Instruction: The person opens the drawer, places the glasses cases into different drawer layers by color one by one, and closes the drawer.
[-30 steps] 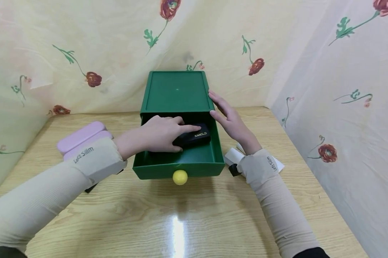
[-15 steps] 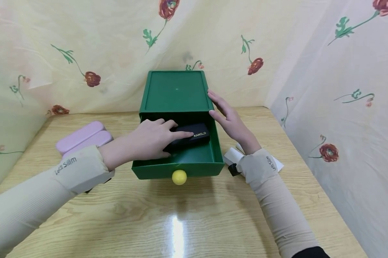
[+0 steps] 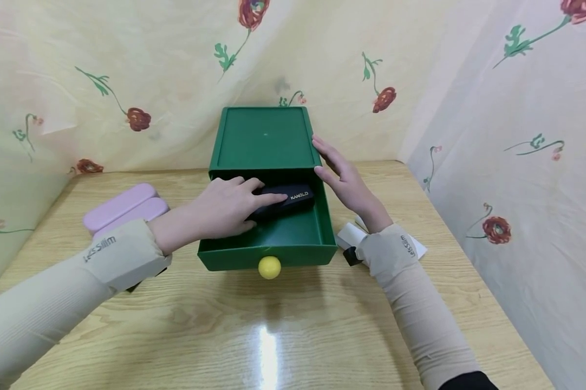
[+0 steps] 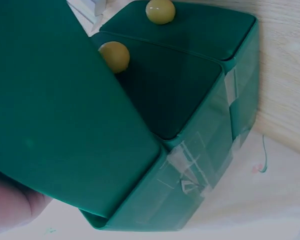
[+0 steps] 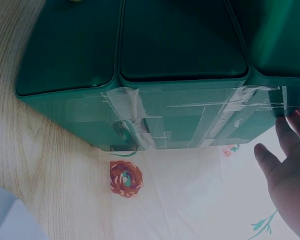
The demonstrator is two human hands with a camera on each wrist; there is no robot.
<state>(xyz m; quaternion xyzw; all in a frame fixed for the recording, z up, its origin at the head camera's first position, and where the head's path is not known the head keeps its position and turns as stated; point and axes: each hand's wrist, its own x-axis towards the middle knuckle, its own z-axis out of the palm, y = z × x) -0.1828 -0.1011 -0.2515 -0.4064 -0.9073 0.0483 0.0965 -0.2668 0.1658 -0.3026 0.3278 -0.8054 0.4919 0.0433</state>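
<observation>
A green drawer cabinet stands at the back of the table, its top drawer pulled out by a yellow knob. Inside that drawer lies a black glasses case with gold KANOLD lettering. My left hand reaches in over the drawer's left side; its straight index finger touches the case's top, and the thumb points along the near side. The other fingertips are hidden behind the hand. My right hand rests its fingertips against the cabinet's right side, fingers extended, holding nothing; the right wrist view shows this hand beside the taped cabinet wall.
A two-part lilac case lies on the table at left, partly behind the left sleeve. White objects lie under the right wrist. Two closed lower drawers sit beneath the open one. Floral cloth hangs behind.
My left hand has drawn left and its index finger has slid back from the lettering. The glasses case has shifted slightly toward the drawer's back. The right hand stays put.
</observation>
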